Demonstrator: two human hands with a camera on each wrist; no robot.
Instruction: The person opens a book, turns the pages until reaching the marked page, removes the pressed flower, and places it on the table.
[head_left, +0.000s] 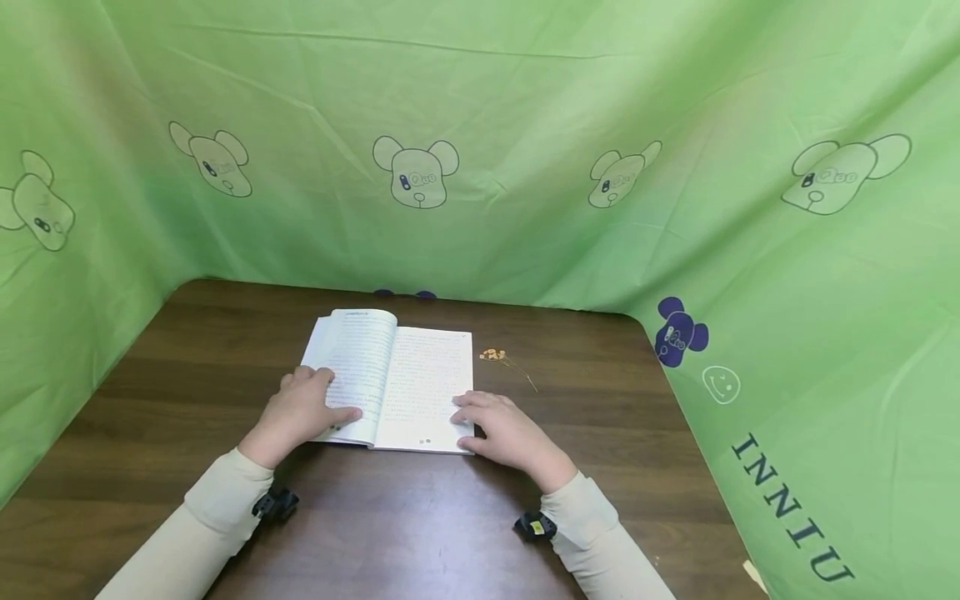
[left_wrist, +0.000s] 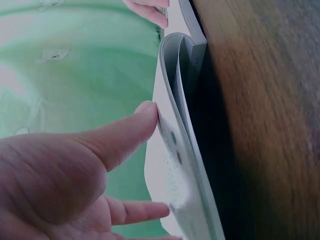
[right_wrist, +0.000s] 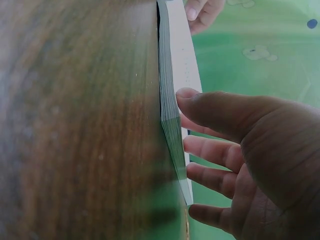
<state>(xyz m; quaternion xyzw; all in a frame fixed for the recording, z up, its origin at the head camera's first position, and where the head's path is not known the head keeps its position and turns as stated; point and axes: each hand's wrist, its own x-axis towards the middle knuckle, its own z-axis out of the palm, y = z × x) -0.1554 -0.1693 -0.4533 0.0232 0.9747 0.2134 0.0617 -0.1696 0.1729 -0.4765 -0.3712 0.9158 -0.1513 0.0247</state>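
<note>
An open book (head_left: 420,383) lies on the brown table, its left pages bowed up near the spine. My left hand (head_left: 300,408) rests on the left page, thumb and fingers spread, as the left wrist view also shows with the thumb on the page (left_wrist: 165,125). At the book's right edge lies my right hand (head_left: 506,429), fingertips touching the right page. In the right wrist view the right thumb (right_wrist: 210,107) lies at the edge of the thick page block (right_wrist: 170,90), with the fingers extended. Neither hand curls round the book.
A sprig of small dried yellow flowers (head_left: 495,356) lies on the table (head_left: 585,358) just right of the book. Green cloth (head_left: 510,242) printed with bear heads hangs behind and at both sides. Black wrist cameras (head_left: 276,505) are strapped at both sleeves.
</note>
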